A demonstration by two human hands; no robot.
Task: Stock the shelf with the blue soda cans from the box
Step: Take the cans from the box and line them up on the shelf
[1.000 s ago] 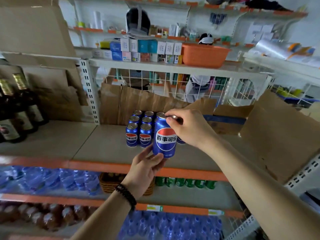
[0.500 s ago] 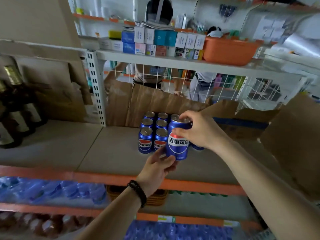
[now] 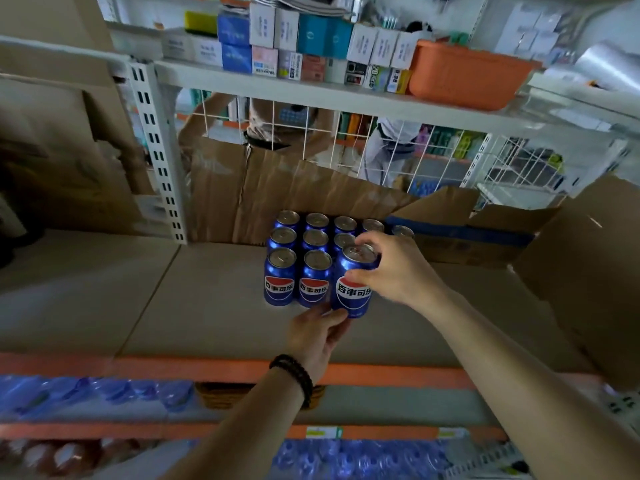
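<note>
The grey shelf [image 3: 138,306] with its orange front edge carries an opened cardboard box [image 3: 485,237] at the right rear and a block of blue soda cans [image 3: 304,258] standing upright in rows near the middle. At the front right corner of that block the right hand [image 3: 398,271] holds one can [image 3: 353,289] by its top and side, just beside its neighbour and, as far as the angle lets one judge, resting on the shelf. The left hand [image 3: 318,337], a dark bead bracelet [image 3: 294,379] at its wrist, has its fingertips against the can's lower edge, fingers loosely curled.

2 bare forearms — black beaded bracelet [image 3: 293,378] on the left wrist
</note>
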